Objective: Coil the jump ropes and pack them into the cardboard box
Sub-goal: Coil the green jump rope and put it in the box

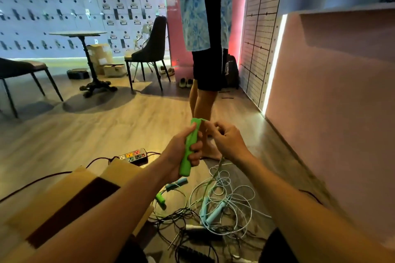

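The left hand (177,153) grips the bright green handles (185,167), held roughly upright. The right hand (226,141) pinches the thin cord (218,165) just beside their top end. Down on the wood floor there's a messy tangle of jump ropes (233,200) with light blue handles (213,212) mixed in. An open cardboard box (64,198) sits lower left, with a power strip (133,154) just past it. Another person (205,49) stands barefoot close ahead.
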